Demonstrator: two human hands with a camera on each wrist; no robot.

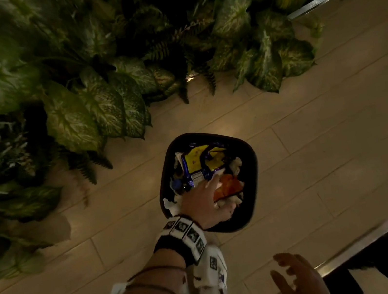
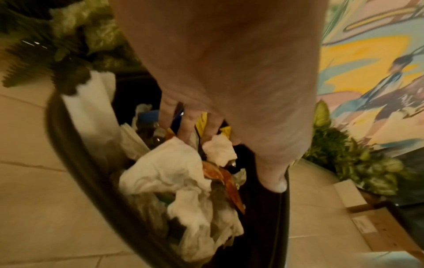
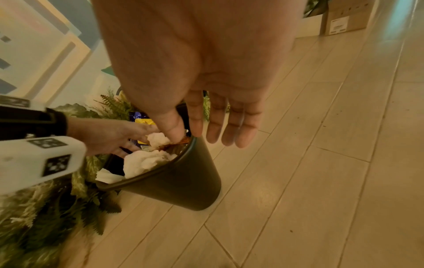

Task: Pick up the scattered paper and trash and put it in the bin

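A black bin (image 1: 251, 160) stands on the tile floor, full of trash: a yellow and blue wrapper (image 1: 200, 161), an orange wrapper (image 1: 230, 184) and crumpled white paper (image 2: 169, 172). My left hand (image 1: 208, 195) reaches into the bin's mouth, its straight, spread fingers (image 2: 190, 127) touching the white paper (image 3: 142, 163) on top of the heap. From the wrist, the left hand (image 2: 229, 108) hides part of the trash. My right hand (image 1: 295, 281) hangs near the bin (image 3: 183, 181), below and right of it, with its fingers relaxed and nothing in it (image 3: 201, 127).
Leafy plants (image 1: 77, 102) crowd the floor just behind and left of the bin. A metal-edged ledge (image 1: 358, 245) runs along the lower right. Cardboard boxes (image 3: 344, 18) stand farther along the floor, by a painted wall (image 2: 367, 72).
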